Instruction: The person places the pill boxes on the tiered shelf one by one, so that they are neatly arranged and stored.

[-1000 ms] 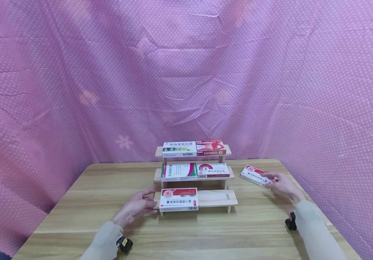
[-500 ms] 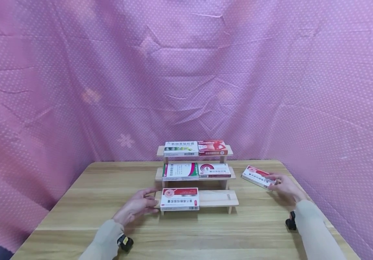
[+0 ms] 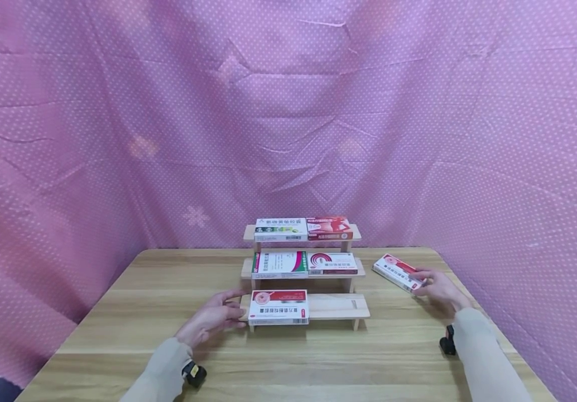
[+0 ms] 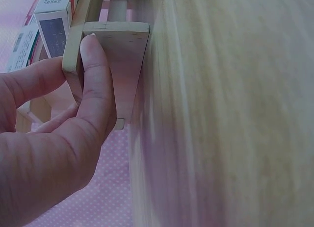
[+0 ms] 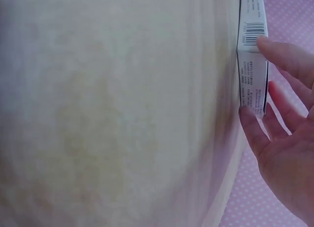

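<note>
In the head view, a three-tier wooden display stand (image 3: 336,306) stands on the table. My left hand (image 3: 212,319) grips the left end of its lowest shelf, with fingers on both faces of the board (image 4: 73,60) in the left wrist view. A red-and-white medicine box (image 3: 278,308) lies on that shelf's left half. At the right, another red-and-white medicine box (image 3: 394,272) lies angled on the table. My right hand (image 3: 440,289) holds its near right end; in the right wrist view the fingertips sit around that end of the carton (image 5: 252,65), by the barcode.
The middle shelf bears a green-and-white box (image 3: 279,263) and a white box with red arcs (image 3: 332,262). On top are a white-green box (image 3: 280,228) and a red box (image 3: 328,226). A pink dotted curtain (image 3: 288,139) hangs behind the wooden table (image 3: 288,368).
My right hand's fingers have shifted slightly toward the near right end of the medicine box, which has barely turned. The left hand keeps its grip on the stand.
</note>
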Demonstrator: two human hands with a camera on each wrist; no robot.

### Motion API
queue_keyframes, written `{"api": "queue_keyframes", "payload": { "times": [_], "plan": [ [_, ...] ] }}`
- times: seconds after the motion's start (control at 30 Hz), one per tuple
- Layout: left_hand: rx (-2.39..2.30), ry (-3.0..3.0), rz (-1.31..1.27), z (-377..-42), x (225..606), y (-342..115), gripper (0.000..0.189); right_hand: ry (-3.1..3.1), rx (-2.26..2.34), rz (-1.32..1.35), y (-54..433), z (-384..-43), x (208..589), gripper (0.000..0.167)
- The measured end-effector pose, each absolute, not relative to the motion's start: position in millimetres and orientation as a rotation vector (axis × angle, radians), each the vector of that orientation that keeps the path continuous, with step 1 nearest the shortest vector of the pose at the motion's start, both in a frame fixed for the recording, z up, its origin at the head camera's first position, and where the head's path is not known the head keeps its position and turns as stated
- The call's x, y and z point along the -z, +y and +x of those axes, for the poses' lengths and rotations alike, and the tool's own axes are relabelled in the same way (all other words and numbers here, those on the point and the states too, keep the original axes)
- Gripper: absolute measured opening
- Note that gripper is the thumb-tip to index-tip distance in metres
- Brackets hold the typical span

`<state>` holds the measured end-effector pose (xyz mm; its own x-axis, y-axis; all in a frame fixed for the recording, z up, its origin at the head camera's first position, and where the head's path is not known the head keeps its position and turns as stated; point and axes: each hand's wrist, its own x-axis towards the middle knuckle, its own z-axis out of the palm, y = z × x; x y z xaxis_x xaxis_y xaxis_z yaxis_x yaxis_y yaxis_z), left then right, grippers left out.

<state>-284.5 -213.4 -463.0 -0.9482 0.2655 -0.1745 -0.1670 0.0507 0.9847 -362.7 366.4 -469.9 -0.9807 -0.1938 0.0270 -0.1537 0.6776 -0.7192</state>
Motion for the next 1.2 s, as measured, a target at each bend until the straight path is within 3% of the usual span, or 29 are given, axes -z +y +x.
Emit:
{"api": "queue_keyframes", "payload": {
  "times": [0.83,1.2],
  "plan": [
    [-1.946,2.012,0.111,-282.8,458.5,-213.8,0.067,2.782,1.234,-0.167,361.0,-357.8,467.7,0.061],
    [-1.948,2.017,0.122,-283.6,460.2,-213.7,0.068,2.801,1.144,-0.168,366.7,-358.4,468.6,0.057]
  ]
}}
